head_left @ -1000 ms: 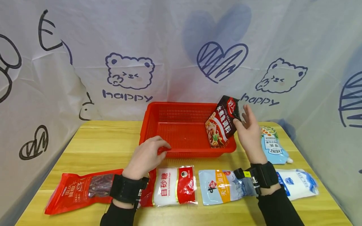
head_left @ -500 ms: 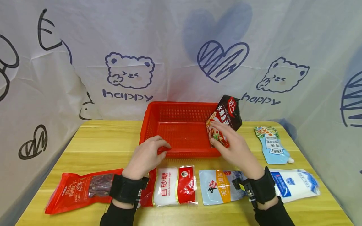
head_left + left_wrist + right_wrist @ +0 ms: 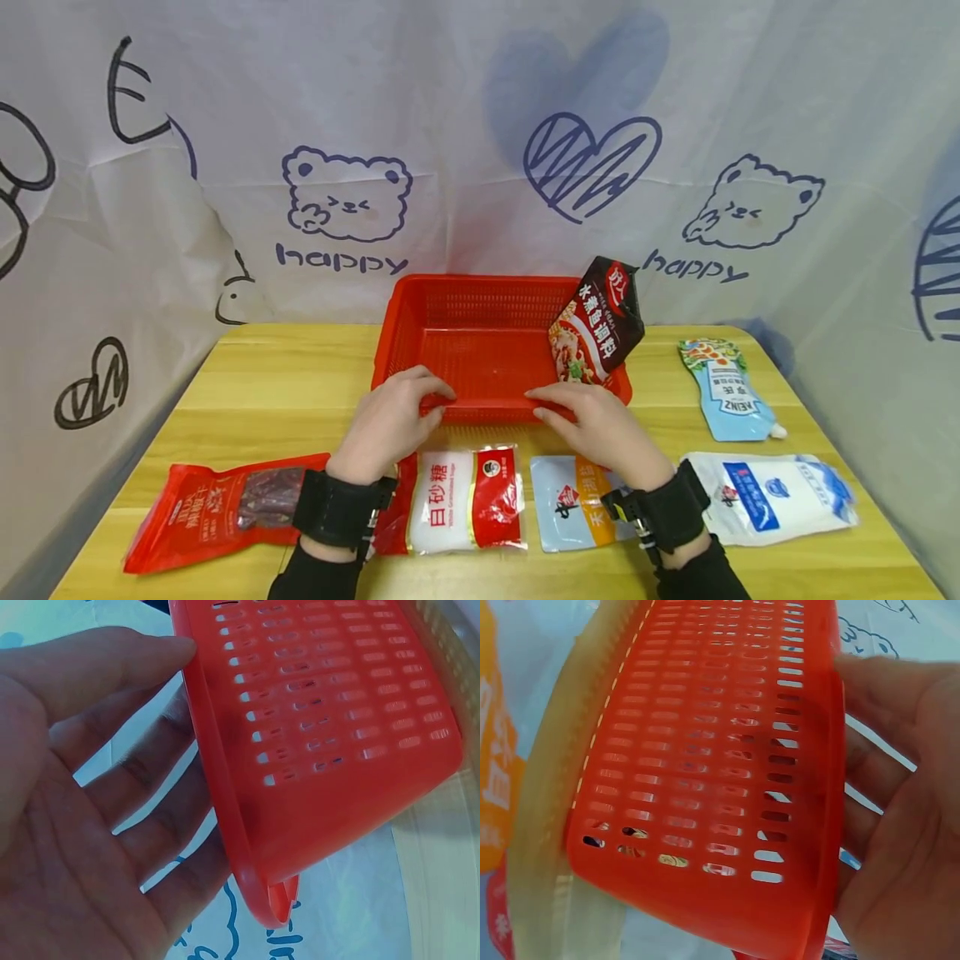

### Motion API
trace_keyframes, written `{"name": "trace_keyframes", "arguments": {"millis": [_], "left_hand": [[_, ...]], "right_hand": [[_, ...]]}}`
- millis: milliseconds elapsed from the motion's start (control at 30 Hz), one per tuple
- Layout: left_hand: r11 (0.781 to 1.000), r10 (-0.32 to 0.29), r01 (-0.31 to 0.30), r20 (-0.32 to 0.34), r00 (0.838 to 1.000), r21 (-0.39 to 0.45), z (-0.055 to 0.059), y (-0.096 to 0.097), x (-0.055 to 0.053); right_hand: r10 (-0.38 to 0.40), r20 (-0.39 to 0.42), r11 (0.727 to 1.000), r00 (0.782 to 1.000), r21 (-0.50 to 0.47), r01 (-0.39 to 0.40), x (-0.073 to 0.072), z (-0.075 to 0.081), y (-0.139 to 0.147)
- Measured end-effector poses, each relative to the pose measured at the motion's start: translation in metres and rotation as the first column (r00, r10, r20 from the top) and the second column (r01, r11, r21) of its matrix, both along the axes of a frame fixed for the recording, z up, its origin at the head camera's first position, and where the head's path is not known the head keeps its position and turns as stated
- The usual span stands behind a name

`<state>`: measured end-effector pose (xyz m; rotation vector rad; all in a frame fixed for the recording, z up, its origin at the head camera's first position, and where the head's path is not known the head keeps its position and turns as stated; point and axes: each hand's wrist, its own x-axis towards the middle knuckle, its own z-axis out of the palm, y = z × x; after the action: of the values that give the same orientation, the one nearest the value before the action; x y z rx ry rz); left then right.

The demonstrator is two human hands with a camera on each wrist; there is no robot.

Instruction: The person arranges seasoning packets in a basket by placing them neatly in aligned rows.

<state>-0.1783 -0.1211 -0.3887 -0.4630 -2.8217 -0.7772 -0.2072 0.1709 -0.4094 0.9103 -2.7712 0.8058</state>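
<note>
A black left sleeve (image 3: 315, 577) and a matching right sleeve (image 3: 703, 575) are worn. Beyond these, a broad black left wristband (image 3: 333, 508) and an equally broad black right wristband (image 3: 673, 507) are strapped. A small dark left fitting (image 3: 384, 493) and a similar right fitting (image 3: 622, 504) are mounted on their inner sides, edged with what may be silvery metal.

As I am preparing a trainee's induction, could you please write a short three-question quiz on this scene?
1. True or false: the dark box stands tilted in the red basket.

2. Which part of the basket do the left hand and right hand both hold?
a) far rim
b) near rim
c) left end

3. Fill in: the light blue pouch lies on the table, to the basket's ____ as the person sees it.

Key: 1. true; 2. b; 3. right
</note>
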Motion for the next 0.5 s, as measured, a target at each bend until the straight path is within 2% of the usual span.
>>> {"name": "trace_keyframes", "arguments": {"millis": [233,367,500], "left_hand": [[1.000,0.017,-0.017,-0.022,1.000,-0.015,-0.0023,0.0033,0.0033],[1.000,0.018,-0.020,-0.096,0.995,-0.017,-0.0018,0.0034,0.0034],[1.000,0.002,-0.002,-0.188,0.982,0.003,0.0002,0.0019,0.0060]], "right_hand": [[0.017,-0.007,1.000,1.000,-0.016,-0.017,-0.0006,-0.0049,0.0014],[0.014,-0.019,0.999,1.000,-0.031,-0.014,-0.0025,-0.0052,0.0017],[0.014,-0.023,0.999,1.000,-0.040,-0.015,-0.0035,-0.0052,0.0020]]}}
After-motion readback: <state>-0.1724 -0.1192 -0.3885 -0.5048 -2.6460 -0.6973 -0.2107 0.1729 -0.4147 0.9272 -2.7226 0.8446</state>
